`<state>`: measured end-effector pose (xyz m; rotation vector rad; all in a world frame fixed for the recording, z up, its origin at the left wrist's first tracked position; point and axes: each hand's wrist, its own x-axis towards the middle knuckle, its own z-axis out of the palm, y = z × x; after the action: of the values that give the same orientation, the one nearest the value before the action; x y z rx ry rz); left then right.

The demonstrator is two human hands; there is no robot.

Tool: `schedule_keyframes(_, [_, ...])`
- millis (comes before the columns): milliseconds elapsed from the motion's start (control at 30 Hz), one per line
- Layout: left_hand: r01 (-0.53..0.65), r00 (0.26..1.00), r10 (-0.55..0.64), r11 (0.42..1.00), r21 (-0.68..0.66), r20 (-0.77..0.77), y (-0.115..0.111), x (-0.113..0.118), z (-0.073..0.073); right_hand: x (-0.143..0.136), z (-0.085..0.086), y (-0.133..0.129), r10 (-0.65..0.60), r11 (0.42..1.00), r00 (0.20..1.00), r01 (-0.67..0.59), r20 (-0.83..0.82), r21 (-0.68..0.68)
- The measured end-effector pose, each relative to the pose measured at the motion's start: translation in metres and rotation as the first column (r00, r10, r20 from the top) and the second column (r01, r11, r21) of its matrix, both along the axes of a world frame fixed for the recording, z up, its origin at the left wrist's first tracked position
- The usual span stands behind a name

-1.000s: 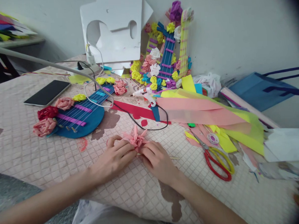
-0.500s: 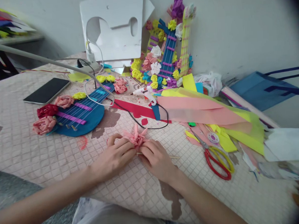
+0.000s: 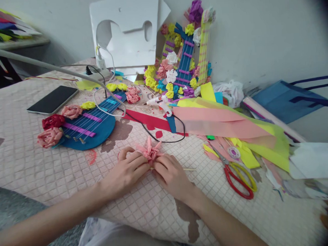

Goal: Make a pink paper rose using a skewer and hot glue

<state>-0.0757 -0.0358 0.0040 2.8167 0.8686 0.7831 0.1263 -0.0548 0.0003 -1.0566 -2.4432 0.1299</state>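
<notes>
A pink paper flower (image 3: 150,151) with pointed petals sits between my two hands, low over the table. My left hand (image 3: 132,168) pinches its left side with bent fingers. On the other side, my right hand (image 3: 170,173) grips the flower's lower right edge, its thumb tucked underneath. A thin wooden stick (image 3: 190,169) pokes out to the right from behind my right hand; whether the fingers hold it too is hidden. Beyond my left hand lies a blue paper guitar (image 3: 103,127) with purple bars, strings and pink, red and yellow paper flowers along its edge.
Red-and-yellow-handled scissors (image 3: 237,174) lie right of my hands. A white glue gun (image 3: 160,101) with a black cord rests behind, beside pink paper strips (image 3: 207,117). A phone (image 3: 53,99) lies at left. Flower-covered paper guitars (image 3: 185,60) lean on the wall near a white foam board (image 3: 128,48).
Both hands keep nearly the same hold on the pink flower. The stick by my right hand has shifted slightly, and the whole view has moved a little.
</notes>
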Motion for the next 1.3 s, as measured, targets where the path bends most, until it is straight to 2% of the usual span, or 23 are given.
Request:
schedule_keyframes(367, [-0.014, 1.0, 0.014, 1.0, -0.026, 0.001, 0.0001, 0.002, 0.0006, -0.0006, 0.0027, 0.0001, 0.004, 1.0, 1.0, -0.004, -0.002, -0.012])
schedule_keyframes(633, [-0.048, 0.999, 0.049, 0.999, -0.023, 0.021, -0.0008, 0.0047, 0.0024, -0.001, -0.0022, -0.0003, -0.065, 0.995, 0.988, 0.054, -0.139, -0.088])
schedule_keyframes(1033, [-0.06, 0.997, 0.064, 0.994, -0.087, 0.044, 0.0002, 0.0043, 0.0021, -0.002, -0.0011, 0.0001, -0.041, 0.996, 0.997, 0.037, -0.061, -0.078])
schedule_keyframes(1300, [-0.058, 0.997, 0.062, 0.992, -0.113, 0.034, -0.0002, 0.0049, 0.0005, -0.0031, -0.0001, -0.0008, -0.071, 0.994, 0.991, 0.06, -0.116, -0.094])
